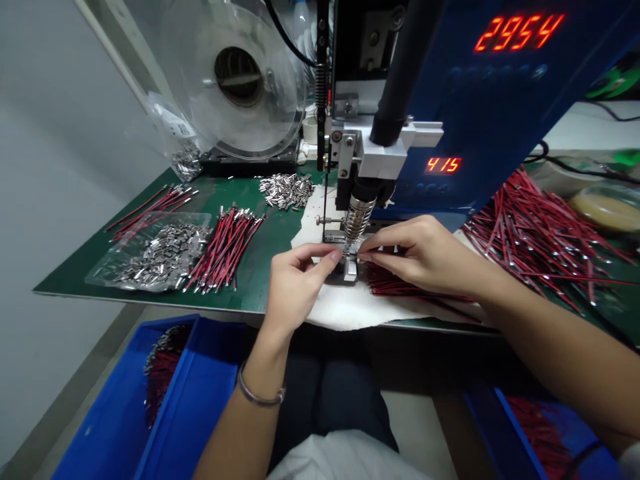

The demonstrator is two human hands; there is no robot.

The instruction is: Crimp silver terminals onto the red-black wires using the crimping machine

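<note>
The bench edge [155, 303] runs at six o'clock of the metal block [351, 269], whose long axis points six-to-twelve. Left hand [300, 287] at eight, right hand [420, 257] at three, about equally near, pinch close at it; what they hold I cannot tell. Spring-wrapped nozzle [359, 215] at twelve; room toward nine, before bundled wires [225, 250].

Looks like an assembly workshop: blue machine [500, 100] with lit digits [520, 32] at upper right, red wires [540, 233] heaped below, metal parts [287, 191] left of centre on green worktop [65, 277].
</note>
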